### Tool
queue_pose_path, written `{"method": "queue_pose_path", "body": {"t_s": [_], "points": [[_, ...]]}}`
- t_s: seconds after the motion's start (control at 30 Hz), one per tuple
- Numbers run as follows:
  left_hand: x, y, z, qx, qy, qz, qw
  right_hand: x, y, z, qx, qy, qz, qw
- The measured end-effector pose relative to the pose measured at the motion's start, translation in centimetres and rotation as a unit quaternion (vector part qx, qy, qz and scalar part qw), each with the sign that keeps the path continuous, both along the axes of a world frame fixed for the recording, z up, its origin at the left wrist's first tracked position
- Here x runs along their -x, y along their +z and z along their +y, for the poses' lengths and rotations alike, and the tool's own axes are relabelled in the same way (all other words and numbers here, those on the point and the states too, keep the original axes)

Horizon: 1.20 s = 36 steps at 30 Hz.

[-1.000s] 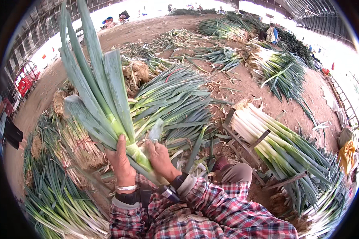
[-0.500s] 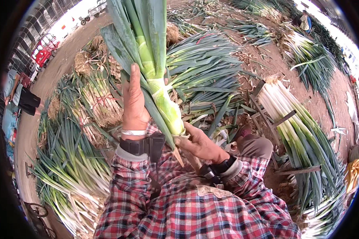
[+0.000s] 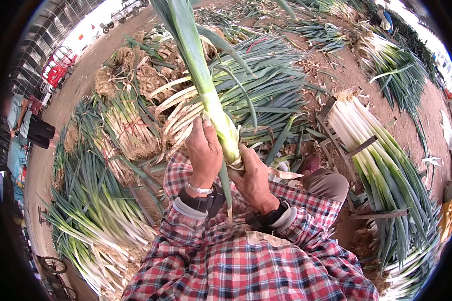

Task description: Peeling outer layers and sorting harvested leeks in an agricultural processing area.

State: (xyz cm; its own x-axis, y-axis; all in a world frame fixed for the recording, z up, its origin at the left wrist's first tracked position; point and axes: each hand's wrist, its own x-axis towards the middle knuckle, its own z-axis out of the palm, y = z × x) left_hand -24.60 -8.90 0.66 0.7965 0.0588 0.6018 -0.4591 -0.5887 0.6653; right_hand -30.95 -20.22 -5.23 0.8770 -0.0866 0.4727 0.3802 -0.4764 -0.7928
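Note:
A thick leek [image 3: 215, 106] slants upward in front of me, its pale stalk low and its green leaves running out of the top of the view. My left hand [image 3: 204, 154] is closed at the left side of the stalk, thumb and fingers pinched against it. Lower down, my right hand [image 3: 253, 181] grips the root end, with a pale strip of outer skin trailing to its right. A loose green leaf [image 3: 225, 185] hangs between my hands, pointing down towards my lap. The fingertips behind the stalk are hidden.
Trimmed white-stalked leeks [image 3: 359, 138] lie in a metal rack [image 3: 379, 214] to my right. Untrimmed leeks [image 3: 266, 85] are heaped ahead, and tied bundles [image 3: 130, 128] and more leeks [image 3: 103, 213] lie to my left. A person [image 3: 22, 120] stands far left; a red vehicle [image 3: 55, 72] is behind.
My left hand has come down and turned from an upright, thumb-up hold to a pinch lower on the stalk. An outer leaf now hangs down, and the leek's top has fewer spread leaves.

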Motion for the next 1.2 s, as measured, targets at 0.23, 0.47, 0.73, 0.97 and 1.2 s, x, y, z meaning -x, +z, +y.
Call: {"method": "queue_pose_path", "body": {"t_s": [0.23,0.47,0.73,0.97,1.2], "points": [[-0.9,-8.1,3.2,-0.011,-0.156,0.121,0.98,0.6,1.0,-2.1,-0.271,0.178,0.106,0.94],[-0.8,-3.8,5.6,-0.156,-0.119,0.26,0.945,-0.1,-0.7,-4.1,-0.387,0.309,0.145,0.856],[-2.8,4.5,-0.7,0.425,-0.24,0.128,0.863,0.7,1.3,-1.4,-0.312,0.23,0.15,0.91],[-1.6,1.9,-1.8,0.447,-0.22,0.069,0.865,1.1,0.7,-1.5,-0.384,0.205,0.17,0.884],[4.5,-8.5,5.8,-0.214,-0.259,0.441,0.832,-0.3,0.1,-2.2,-0.331,0.133,0.081,0.931]]}}
